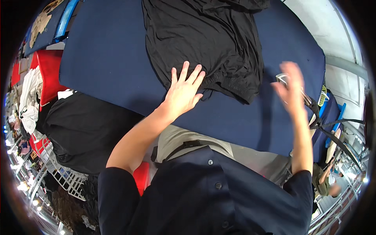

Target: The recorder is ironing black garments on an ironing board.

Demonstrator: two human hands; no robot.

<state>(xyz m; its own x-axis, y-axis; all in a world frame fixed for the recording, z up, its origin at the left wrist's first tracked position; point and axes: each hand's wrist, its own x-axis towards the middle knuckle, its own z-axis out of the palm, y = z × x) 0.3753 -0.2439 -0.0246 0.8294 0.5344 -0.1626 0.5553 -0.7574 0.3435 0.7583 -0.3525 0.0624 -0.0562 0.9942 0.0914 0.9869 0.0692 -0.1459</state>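
Note:
A black garment [202, 38] with a gathered elastic waistband [232, 86] lies wrinkled on a table covered in navy cloth [102, 53]. My left hand [183, 91] rests flat on the garment beside the waistband, fingers spread, holding nothing. A thin dark cord [209, 95] hangs out near the waistband. To the right of the garment, my right hand [290, 88] is blurred, its thumb apart from the fingers. It overlaps a shiny metal object [306, 97], which looks like part of an iron with a dark cable [315, 110]. Whether the hand grips it is hidden.
Black cloth [88, 129] is heaped at the left, above a white wire rack [69, 182]. A red chair [50, 76] and white cloth [29, 97] stand farther left. Dark hoses [340, 144] run along the right side. Another person [326, 179] is at the far right.

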